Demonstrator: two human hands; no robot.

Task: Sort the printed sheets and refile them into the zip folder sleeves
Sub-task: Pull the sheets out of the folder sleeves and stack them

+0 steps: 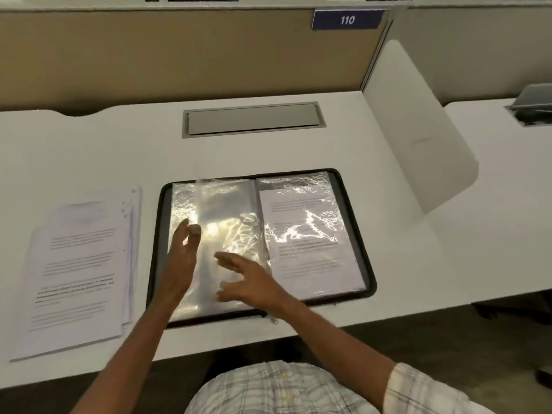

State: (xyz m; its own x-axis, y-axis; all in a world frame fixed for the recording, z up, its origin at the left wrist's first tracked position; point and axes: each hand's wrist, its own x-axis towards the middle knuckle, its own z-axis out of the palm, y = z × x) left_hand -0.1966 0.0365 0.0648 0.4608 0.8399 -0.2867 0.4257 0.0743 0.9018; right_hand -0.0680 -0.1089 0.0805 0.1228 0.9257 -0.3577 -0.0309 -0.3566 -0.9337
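Shirt cuff [418, 389], 5 o'clock. Left hand [182, 258] and right hand [248, 279] are both spread and holding nothing, over an empty sleeve [221, 204] of the zip folder [156, 234] — apparently smoothing it for loading. Printed sheets [80, 264] are stacked at the folder's 9 o'clock, within reach; one filed sheet [310, 243] lies at its 3 o'clock side.

Desk surface: what we find on it

We note a white desk [89, 150] with a grey cable flap [252, 119] set flush into it toward the back. A black zip folder [155, 249] lies open and flat near the front edge. Just to its left, not touching, is an unevenly fanned stack of printed sheets [77, 270], print side up.
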